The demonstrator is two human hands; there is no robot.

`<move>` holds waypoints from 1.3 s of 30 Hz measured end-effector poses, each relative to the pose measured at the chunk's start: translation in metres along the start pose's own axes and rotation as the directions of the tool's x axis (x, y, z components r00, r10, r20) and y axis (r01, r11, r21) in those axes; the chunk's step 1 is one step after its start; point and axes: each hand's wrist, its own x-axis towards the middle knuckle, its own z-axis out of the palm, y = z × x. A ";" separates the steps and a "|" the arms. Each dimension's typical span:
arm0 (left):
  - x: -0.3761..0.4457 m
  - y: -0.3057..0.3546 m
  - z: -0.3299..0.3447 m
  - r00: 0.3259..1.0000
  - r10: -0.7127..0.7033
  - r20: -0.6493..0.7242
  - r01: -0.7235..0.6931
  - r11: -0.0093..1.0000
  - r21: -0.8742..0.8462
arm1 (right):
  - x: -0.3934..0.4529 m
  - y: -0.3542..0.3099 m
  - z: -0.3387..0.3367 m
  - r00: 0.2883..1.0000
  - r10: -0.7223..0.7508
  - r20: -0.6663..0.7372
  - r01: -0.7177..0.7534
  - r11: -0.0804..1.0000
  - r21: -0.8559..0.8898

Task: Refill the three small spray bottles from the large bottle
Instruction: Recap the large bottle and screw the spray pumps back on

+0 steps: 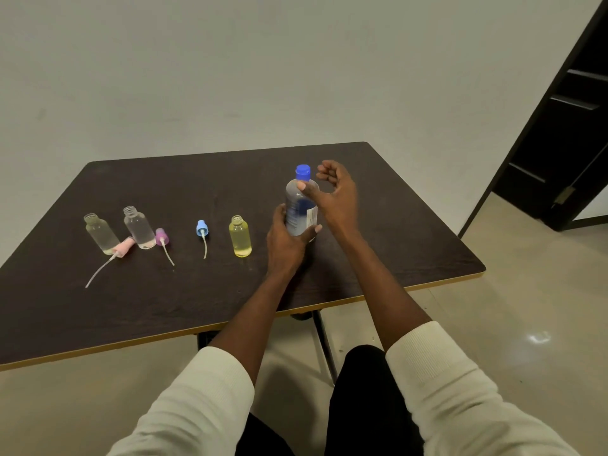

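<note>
left hand [285,240] grips large bottle [301,205]; right hand [339,192] fingers curled beside its cap [303,172].

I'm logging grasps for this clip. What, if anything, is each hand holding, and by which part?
The left hand grips the large bottle around its lower body. The right hand holds nothing; its fingers curl loosely beside the blue cap.

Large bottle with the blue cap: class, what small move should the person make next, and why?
Probably close the right hand on the blue cap and twist it off. The left hand already grips the large bottle upright on the table, the cap is still on, and the three small bottles stand open with their spray heads lying beside them, so nothing can be poured yet.
</note>
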 end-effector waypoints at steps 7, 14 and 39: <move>-0.022 0.006 -0.007 0.989 -0.008 -0.147 0.005 1.000 -0.023 | -0.041 0.011 -0.010 0.969 -0.040 -0.243 0.040 0.999 -0.007; -0.055 0.001 -0.080 0.859 0.222 -0.462 -0.269 0.962 -0.039 | -0.084 -0.018 0.022 0.942 -0.328 -0.069 0.326 0.944 -0.044; -0.034 -0.038 -0.196 0.796 -0.121 -0.593 0.037 0.988 -0.152 | -0.082 -0.012 0.222 0.870 0.037 0.492 0.348 0.660 -0.666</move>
